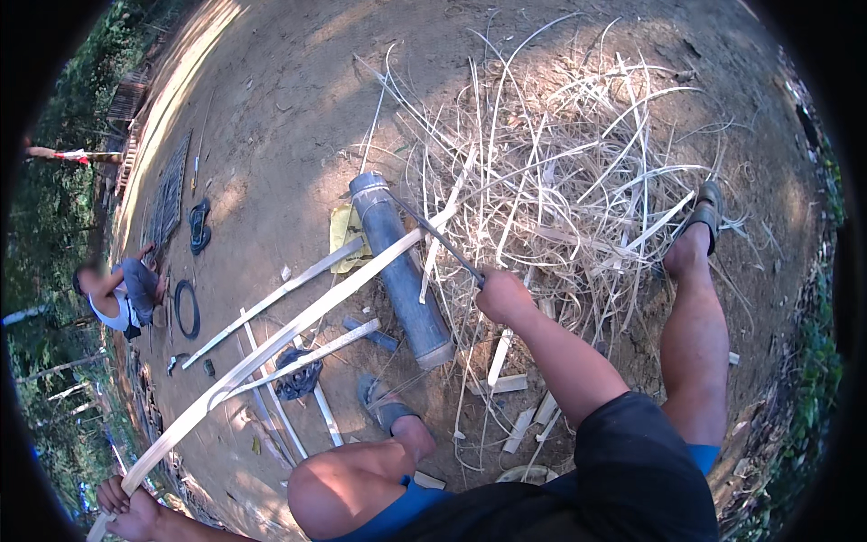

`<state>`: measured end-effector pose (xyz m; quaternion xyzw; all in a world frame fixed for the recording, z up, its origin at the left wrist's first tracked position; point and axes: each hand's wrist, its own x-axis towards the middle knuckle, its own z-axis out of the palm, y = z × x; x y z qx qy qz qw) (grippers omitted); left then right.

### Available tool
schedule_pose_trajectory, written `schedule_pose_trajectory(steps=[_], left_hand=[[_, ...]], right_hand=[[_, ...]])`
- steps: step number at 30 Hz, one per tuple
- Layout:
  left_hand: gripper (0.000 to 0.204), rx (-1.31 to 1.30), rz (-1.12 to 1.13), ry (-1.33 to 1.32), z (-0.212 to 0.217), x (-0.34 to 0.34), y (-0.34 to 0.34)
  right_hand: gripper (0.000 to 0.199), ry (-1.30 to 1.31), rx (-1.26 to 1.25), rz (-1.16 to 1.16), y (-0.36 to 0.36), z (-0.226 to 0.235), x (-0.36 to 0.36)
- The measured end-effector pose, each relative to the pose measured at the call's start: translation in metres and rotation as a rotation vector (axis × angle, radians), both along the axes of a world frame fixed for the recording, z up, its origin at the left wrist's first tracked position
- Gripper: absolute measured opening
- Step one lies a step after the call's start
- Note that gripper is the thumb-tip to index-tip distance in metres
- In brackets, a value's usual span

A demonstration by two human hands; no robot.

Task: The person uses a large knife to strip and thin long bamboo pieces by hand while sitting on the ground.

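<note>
My left hand (131,510) at the lower left is closed round the near end of a long pale split-wood strip, perhaps bamboo (298,314). The strip runs up and to the right, lying across a thick grey cylinder (402,280), which could be a log or bamboo section. Closed on its grip, my right hand (506,296) has a knife (442,238) with a long dark narrow blade. The blade crosses the far end of the strip above the cylinder; whether it touches the wood I cannot tell. My fingers hide the knife's handle.
A tangled heap of pale shavings (560,172) covers the ground ahead and right. More strips (280,298), a black plastic bag (298,373) and a yellow piece (345,237) lie near the cylinder. Farther left, another person (126,289) sits near a black coil (187,309) and sandals (200,226).
</note>
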<state>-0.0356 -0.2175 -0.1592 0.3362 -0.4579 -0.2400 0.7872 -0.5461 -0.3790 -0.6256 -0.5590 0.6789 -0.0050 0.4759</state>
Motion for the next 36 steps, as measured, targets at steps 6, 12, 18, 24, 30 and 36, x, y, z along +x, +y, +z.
schedule_pose_trajectory(steps=[6, 12, 18, 24, 30, 36], left_hand=[[0.072, 0.046, 0.003, 0.024, -0.009, -0.016, -0.005], [0.071, -0.083, -0.134, -0.009, -0.019, -0.017, 0.012], [0.073, -0.043, -0.115, 0.041, -0.022, -0.026, 0.009], [0.072, 0.053, -0.002, 0.087, -0.02, -0.019, 0.008], [0.072, 0.068, 0.001, 0.047, 0.03, -0.007, 0.03], [0.071, 0.103, -0.152, 0.068, 0.078, -0.024, 0.084]], right_hand=[[0.035, 0.031, 0.162, -0.077, -0.008, -0.076, -0.036], [0.036, -0.112, 0.08, -0.224, 0.022, -0.021, 0.004], [0.027, -0.174, -0.149, -0.17, 0.041, -0.049, 0.015], [0.026, 0.027, -0.166, -0.086, 0.024, -0.116, -0.027], [0.03, -0.176, 0.034, -0.288, 0.03, -0.064, -0.016], [0.032, -0.23, 0.103, -0.358, 0.079, -0.023, -0.023]])
